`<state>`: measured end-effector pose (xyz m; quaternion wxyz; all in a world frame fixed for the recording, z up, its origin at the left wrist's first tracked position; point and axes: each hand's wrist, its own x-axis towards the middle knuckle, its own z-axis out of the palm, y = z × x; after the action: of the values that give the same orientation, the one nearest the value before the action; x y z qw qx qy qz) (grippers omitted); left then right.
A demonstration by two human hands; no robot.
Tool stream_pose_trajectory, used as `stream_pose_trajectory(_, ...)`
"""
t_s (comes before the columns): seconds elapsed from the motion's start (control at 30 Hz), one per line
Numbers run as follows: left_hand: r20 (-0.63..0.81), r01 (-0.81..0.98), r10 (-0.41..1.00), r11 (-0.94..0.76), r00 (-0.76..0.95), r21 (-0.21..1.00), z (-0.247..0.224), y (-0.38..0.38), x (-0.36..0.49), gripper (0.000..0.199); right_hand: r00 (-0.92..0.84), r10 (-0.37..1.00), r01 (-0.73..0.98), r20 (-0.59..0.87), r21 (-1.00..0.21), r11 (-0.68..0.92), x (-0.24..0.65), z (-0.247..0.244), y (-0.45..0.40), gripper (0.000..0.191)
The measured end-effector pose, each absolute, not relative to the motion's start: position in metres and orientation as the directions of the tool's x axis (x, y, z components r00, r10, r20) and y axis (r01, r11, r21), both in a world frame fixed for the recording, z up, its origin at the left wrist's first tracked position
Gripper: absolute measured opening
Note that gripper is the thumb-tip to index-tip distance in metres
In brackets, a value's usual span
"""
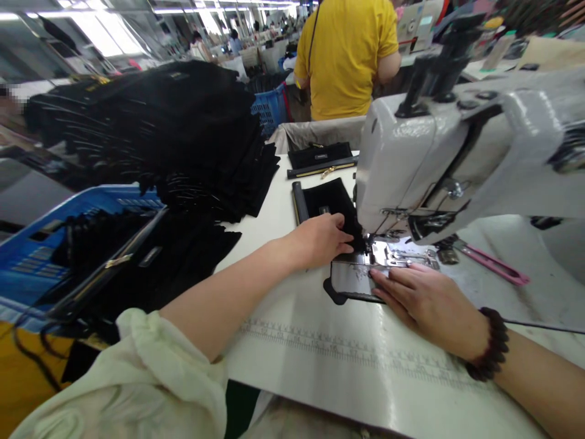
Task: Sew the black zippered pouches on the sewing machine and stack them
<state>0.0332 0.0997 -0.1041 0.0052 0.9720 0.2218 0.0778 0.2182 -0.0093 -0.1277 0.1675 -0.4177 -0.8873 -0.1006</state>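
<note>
My left hand (pixel 322 241) rests on a black fabric piece (pixel 336 198) with a small label and a dark zipper strip along its left side. Its fingers are apart and press on the cloth, close to the presser foot (pixel 368 244) of a white sewing machine (pixel 397 152). The cloth's right end goes under the machine head, where its edge is hidden. My right hand (pixel 425 305), with a dark bead bracelet at the wrist, lies flat with fingers stretched out on the shiny metal plate (pixel 351 280) in front of the foot. Nothing shows in its fingers.
Behind lies another black piece (pixel 320 157) with a gold zipper pull. A tall stack of black fabric (pixel 159 122) and a blue basket (pixel 91 204) stand left. Pink-handled snips (pixel 498 265) lie right. A ruler strip (pixel 329 347) crosses the table. A person in yellow (pixel 347 55) stands beyond.
</note>
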Motion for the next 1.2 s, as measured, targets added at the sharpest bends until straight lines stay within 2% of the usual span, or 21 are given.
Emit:
stream_pose_trajectory(0.13, 0.006, 0.408, 0.416, -0.895, 0.909, 0.177, -0.085, 0.063, 0.019, 0.021, -0.693, 0.614, 0.674, 0.378, 0.035, 0.738, 0.221, -0.122, -0.013, 0.028)
stream_pose_trajectory(0.3, 0.034, 0.464, 0.488, -0.848, 0.872, 0.255, -0.087, 0.024, 0.022, 0.031, -0.762, 0.546, 0.568, 0.347, -0.047, 0.822, 0.227, -0.117, -0.02, 0.027)
stream_pose_trajectory(0.37, 0.059, 0.492, 0.518, -0.838, 0.853, 0.236, -0.094, 0.023, 0.026, 0.036, -0.762, 0.56, 0.571, 0.326, -0.069, 0.818, 0.228, -0.117, -0.022, 0.025)
stream_pose_trajectory(0.43, 0.074, 0.48, 0.496, -0.861, 0.865, 0.169, -0.099, 0.025, 0.028, 0.039, -0.753, 0.607, 0.6, 0.253, -0.114, 0.792, 0.229, -0.116, -0.024, 0.025)
stream_pose_trajectory(0.5, 0.06, 0.45, 0.456, -0.888, 0.888, 0.1, -0.103, 0.026, 0.03, 0.037, -0.741, 0.65, 0.628, 0.168, -0.17, 0.76, 0.228, -0.115, -0.025, 0.022)
stream_pose_trajectory(0.6, 0.016, 0.437, 0.439, -0.897, 0.898, 0.066, -0.104, 0.023, 0.031, 0.033, -0.74, 0.662, 0.633, 0.115, -0.215, 0.744, 0.228, -0.112, -0.025, 0.021)
stream_pose_trajectory(0.73, 0.029, 0.455, 0.459, -0.886, 0.888, 0.093, -0.105, 0.019, 0.031, 0.033, -0.736, 0.665, 0.644, 0.129, -0.17, 0.746, 0.227, -0.11, -0.025, 0.02)
stream_pose_trajectory(0.9, 0.153, 0.442, 0.469, -0.879, 0.87, 0.18, -0.111, 0.02, 0.031, 0.034, -0.729, 0.665, 0.664, 0.163, -0.072, 0.744, 0.226, -0.114, -0.026, 0.022)
stream_pose_trajectory(1.07, 0.203, 0.489, 0.553, -0.822, 0.808, 0.292, -0.115, 0.021, 0.028, 0.045, -0.633, 0.774, 0.772, 0.007, -0.069, 0.632, 0.218, -0.11, -0.025, 0.018)
stream_pose_trajectory(1.2, 0.191, 0.459, 0.499, -0.861, 0.845, 0.22, -0.117, 0.022, 0.027, 0.04, -0.594, 0.802, 0.805, -0.066, -0.048, 0.592, 0.215, -0.104, -0.024, 0.016)
